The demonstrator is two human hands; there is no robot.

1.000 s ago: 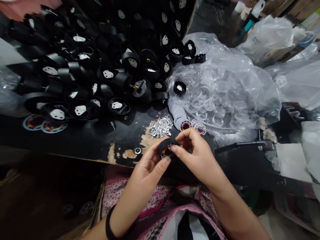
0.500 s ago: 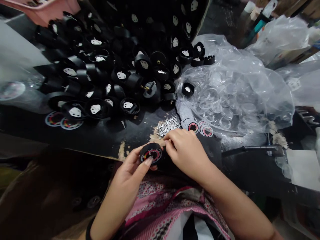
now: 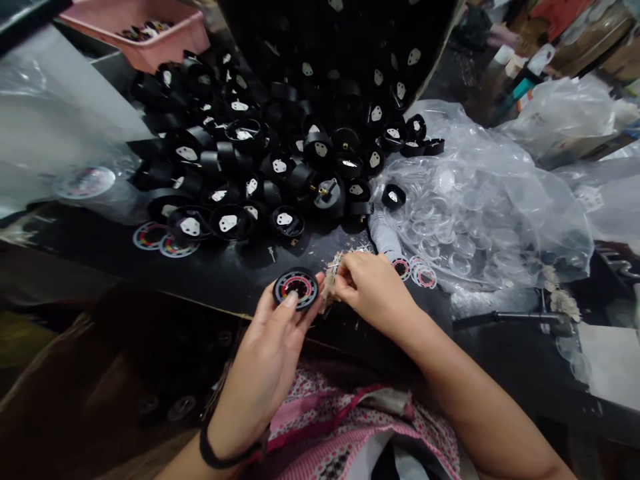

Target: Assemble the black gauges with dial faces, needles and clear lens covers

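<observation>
Your left hand [image 3: 263, 357] gripped a round black gauge with a red-ringed dial [image 3: 306, 283] near the front edge of the black counter [image 3: 225, 270], thumb on its face; a rim hold would have better spared the dial. Beside the heap of small pale metal pins [image 3: 364, 247], your right hand [image 3: 377, 290] was pinched closed; its contents I could not tell. Light fingertips suited such slender pieces.

The only view looks from the person's head, forward and steeply down, at close range: the apron [image 3: 350, 427] fills the bottom edge, the left hand [image 3: 267, 333] and right hand [image 3: 377, 283] lie near the middle, and beyond the table [image 3: 225, 273] it reaches the pink bin [image 3: 165, 50], top left.
</observation>
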